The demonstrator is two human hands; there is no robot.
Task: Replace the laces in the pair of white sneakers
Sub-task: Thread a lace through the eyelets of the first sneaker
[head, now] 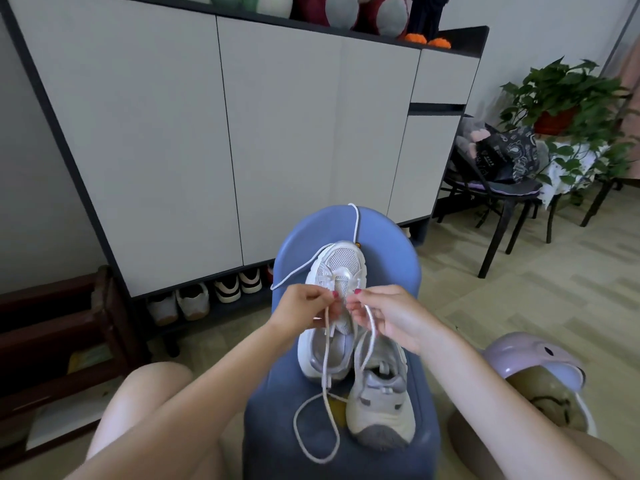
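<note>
Two white sneakers (pixel 337 306) lie touching on a blue stool (pixel 381 237) at frame centre | two hands: left hand (pixel 304 306) and right hand (pixel 388 315) each pinch one white lace (pixel 325 372) above the far shoe | lace loops reach the stool's lower edge | open floor (pixel 519 289) at right

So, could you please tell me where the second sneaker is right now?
In the head view it lies on the blue stool, lower right of centre: the second sneaker points toe-first toward the camera, beside the sneaker being laced.
</note>
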